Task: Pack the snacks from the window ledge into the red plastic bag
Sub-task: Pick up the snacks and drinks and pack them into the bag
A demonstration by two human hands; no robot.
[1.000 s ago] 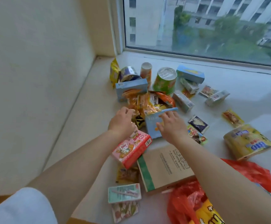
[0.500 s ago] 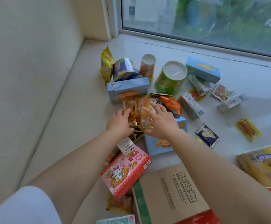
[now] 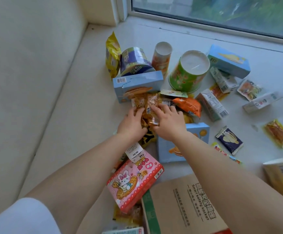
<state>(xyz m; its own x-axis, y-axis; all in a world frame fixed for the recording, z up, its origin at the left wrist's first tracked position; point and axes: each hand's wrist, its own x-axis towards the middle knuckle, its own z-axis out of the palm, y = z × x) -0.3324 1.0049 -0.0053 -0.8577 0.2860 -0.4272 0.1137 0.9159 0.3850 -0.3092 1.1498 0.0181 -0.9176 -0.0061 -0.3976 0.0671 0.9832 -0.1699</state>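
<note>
Both hands meet over a cluster of clear orange snack packets (image 3: 148,105) in the middle of the window ledge (image 3: 90,105). Left hand (image 3: 132,124) has its fingers curled onto the packets' left edge, gripping them; right hand (image 3: 168,123) lies across their right side, fingers spread and pressing down. The packets rest against a light blue box (image 3: 137,85) just behind them. An orange pouch (image 3: 188,105) sits just right of the hands; a green cup (image 3: 188,71) stands upside down beyond it. A pink rabbit box (image 3: 134,181) lies under the left forearm, a brown paper bag (image 3: 184,210) beside it. Only a sliver of the red plastic bag (image 3: 221,232) shows at the bottom edge.
</note>
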